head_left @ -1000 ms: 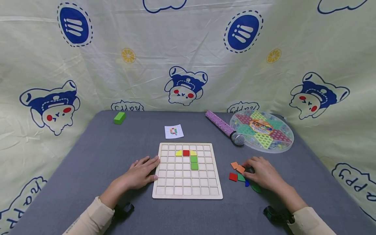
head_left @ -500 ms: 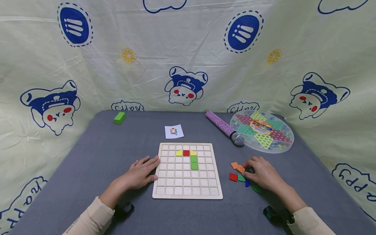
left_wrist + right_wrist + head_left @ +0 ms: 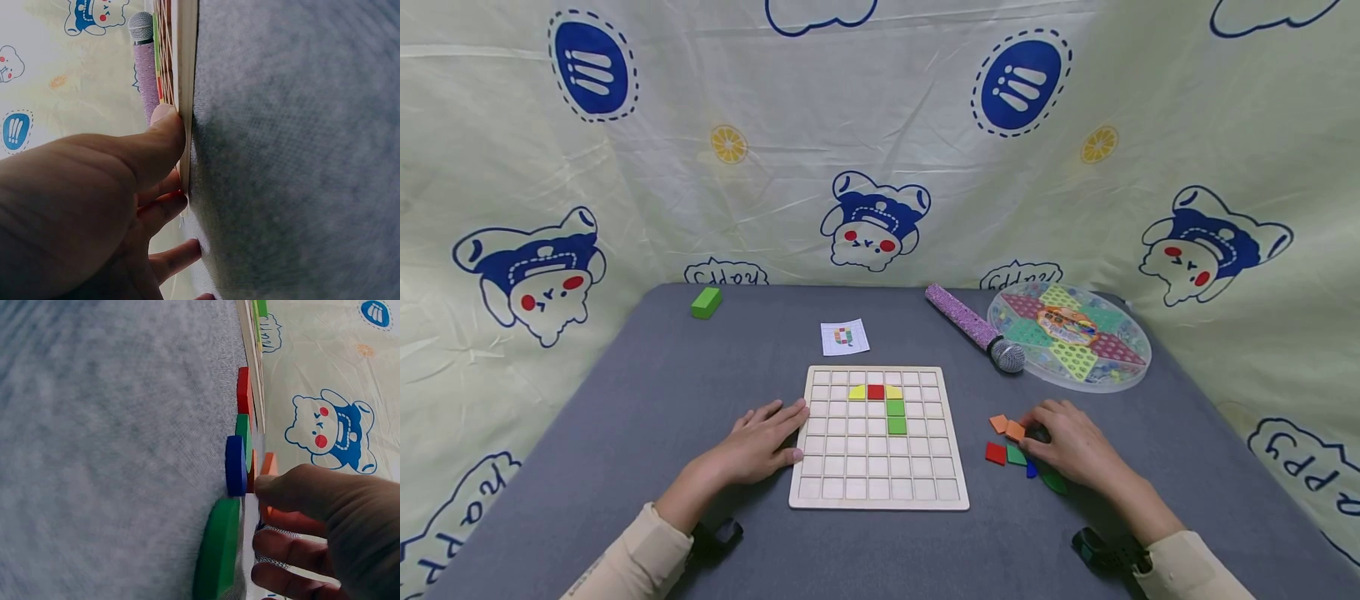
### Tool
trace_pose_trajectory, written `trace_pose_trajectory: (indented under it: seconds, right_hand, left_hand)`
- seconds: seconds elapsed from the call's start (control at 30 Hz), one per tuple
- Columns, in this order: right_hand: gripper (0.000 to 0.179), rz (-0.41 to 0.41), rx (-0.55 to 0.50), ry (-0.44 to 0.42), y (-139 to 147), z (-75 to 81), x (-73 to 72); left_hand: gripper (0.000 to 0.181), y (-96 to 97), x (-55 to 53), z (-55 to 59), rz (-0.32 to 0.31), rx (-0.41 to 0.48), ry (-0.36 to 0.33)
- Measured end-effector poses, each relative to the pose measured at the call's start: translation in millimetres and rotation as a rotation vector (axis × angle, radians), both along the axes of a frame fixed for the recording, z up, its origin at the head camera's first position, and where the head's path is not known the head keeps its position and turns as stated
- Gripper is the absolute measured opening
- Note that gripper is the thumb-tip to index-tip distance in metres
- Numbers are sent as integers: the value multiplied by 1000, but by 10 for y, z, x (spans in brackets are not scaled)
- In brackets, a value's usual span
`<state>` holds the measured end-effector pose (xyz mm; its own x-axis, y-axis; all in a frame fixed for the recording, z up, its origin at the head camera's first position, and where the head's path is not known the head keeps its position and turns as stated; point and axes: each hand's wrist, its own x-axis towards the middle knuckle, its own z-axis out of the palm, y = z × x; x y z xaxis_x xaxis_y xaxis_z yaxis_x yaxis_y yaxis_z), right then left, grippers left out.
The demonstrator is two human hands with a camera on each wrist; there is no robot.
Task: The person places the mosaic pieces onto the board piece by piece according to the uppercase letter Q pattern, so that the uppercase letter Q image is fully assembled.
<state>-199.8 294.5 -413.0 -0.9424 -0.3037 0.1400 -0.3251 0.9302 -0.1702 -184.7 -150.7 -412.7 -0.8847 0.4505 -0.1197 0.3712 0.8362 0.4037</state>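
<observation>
My left hand (image 3: pixel 767 442) rests at the left edge of a wooden grid board (image 3: pixel 856 467), thumb and fingertips touching its side. In its upper rows sit two yellow pieces (image 3: pixel 857 392), a red square (image 3: pixel 876 392) between them, and two green squares (image 3: pixel 897 426) below the right one. To the right of the board, my right hand (image 3: pixel 1071 442) rests among loose pieces, thumb and index finger apart beside an orange piece (image 3: pixel 1014 432). Near it lie another orange piece (image 3: pixel 997 424), a red square (image 3: pixel 996 453), a green piece (image 3: pixel 1016 455), a blue piece (image 3: pixel 235 465) and a curved green piece (image 3: pixel 217 550).
Behind the board lies a small card (image 3: pixel 844 337) with a coloured pattern. A purple glitter microphone (image 3: pixel 962 317) leans against a round clear game case (image 3: pixel 1067 333) at the back right. At the back left stands a green block (image 3: pixel 706 303). A printed curtain (image 3: pixel 700 208) surrounds the table.
</observation>
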Motion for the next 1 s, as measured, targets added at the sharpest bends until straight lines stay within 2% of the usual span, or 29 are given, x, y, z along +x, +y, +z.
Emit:
trace_pose_trajectory:
  seconds: [0.33, 0.53, 1.0]
  right_hand:
    - [20, 64, 11, -7, -252, 97, 3]
    - [19, 143, 9, 51, -464, 136, -20]
    - [19, 299, 18, 64, -1153, 249, -225]
  left_hand:
    - [62, 4, 2, 8, 2, -6, 5]
    - [62, -2, 0, 10, 3, -6, 9]
    - [62, 1, -20, -23, 2, 1, 9]
